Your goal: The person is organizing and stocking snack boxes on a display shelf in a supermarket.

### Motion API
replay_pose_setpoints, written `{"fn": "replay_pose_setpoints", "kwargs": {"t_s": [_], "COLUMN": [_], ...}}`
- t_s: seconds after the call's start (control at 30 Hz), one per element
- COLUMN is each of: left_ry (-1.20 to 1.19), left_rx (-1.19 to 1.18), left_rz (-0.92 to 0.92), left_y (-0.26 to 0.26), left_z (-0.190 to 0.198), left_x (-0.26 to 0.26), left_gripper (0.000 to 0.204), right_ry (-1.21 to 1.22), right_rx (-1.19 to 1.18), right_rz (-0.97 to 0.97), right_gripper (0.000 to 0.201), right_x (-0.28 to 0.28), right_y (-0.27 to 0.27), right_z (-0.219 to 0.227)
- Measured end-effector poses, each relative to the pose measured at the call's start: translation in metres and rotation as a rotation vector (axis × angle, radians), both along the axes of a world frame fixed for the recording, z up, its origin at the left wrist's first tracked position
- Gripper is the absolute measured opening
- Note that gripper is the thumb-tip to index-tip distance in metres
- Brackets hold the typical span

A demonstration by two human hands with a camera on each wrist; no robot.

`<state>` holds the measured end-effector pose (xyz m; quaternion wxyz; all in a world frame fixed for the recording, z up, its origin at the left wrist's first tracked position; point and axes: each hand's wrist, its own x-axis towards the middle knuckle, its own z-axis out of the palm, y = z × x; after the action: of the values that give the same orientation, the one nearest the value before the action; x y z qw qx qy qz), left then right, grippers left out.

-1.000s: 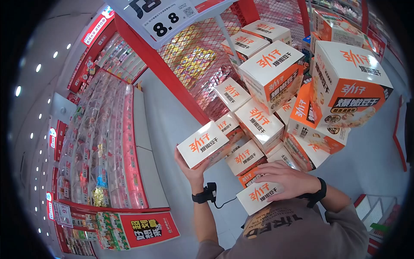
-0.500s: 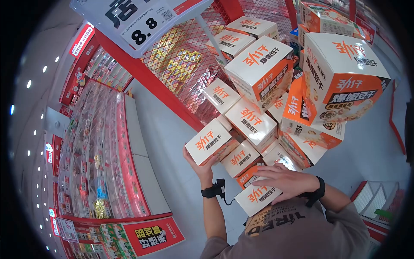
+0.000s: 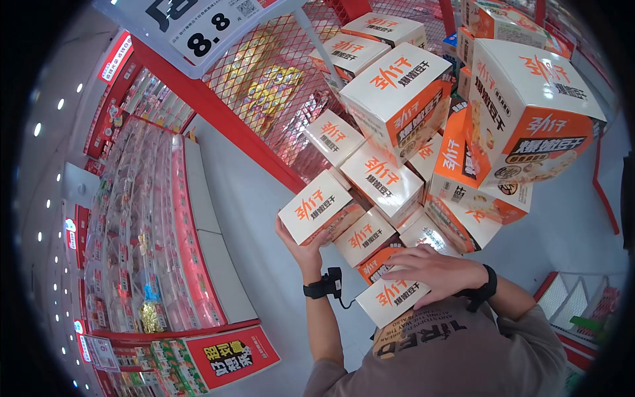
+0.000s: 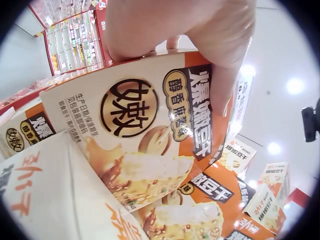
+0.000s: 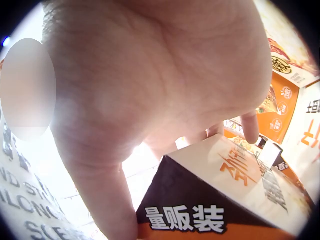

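Note:
My left hand (image 3: 305, 250) grips a white-and-orange dried tofu box (image 3: 316, 206) at the left side of a stack of like boxes. In the left wrist view the thumb lies against the printed front of that tofu box (image 4: 130, 122). My right hand (image 3: 446, 274) holds a second tofu box (image 3: 389, 303) at the near end of the stack, close to the shirt. Its thumb is down one side and the fingers reach over the top; the right wrist view shows this box's dark end (image 5: 182, 217).
Larger tofu boxes (image 3: 529, 119) stand high on the stack's right side. A red mesh bin (image 3: 248, 99) rises behind, with a price sign (image 3: 205, 33) above it. Shelves of clear bins (image 3: 152, 231) line the left, across a grey floor (image 3: 245, 238).
My left hand has brought its box rightward, closer against the neighbouring boxes of the stack. The right hand stays on its box. The head view has shifted slightly.

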<state>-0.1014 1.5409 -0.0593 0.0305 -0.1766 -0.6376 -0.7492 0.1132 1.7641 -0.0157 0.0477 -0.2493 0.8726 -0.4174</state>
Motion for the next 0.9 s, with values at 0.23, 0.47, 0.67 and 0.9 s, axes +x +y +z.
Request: {"fn": "replay_pose_setpoints", "kwargs": {"t_s": [0.23, 0.47, 0.67, 0.9], "left_ry": [0.057, -0.003, -0.12, -0.388], "left_rx": [-0.03, -0.104, -0.412, -0.32], "left_rz": [-0.026, -0.059, -0.299, -0.244], "left_y": [0.0, 0.005, -0.028, -0.029], "left_z": [-0.01, -0.034, -0.085, -0.065], "left_x": [0.002, -0.007, -0.011, 0.022], "left_gripper": [0.109, 0.106, 0.092, 0.076], "right_ry": [0.005, 0.004, -0.007, 0.002], "right_rx": [-0.02, -0.034, -0.002, 0.08], "right_rz": [0.014, 0.01, -0.01, 0.001], "right_gripper": [0.088, 0.089, 0.088, 0.092], "right_x": [0.0, 0.001, 0.003, 0.0], "right_y": [-0.001, 0.0, 0.0, -0.002], "right_z": [-0.001, -0.001, 0.0, 0.009]}}
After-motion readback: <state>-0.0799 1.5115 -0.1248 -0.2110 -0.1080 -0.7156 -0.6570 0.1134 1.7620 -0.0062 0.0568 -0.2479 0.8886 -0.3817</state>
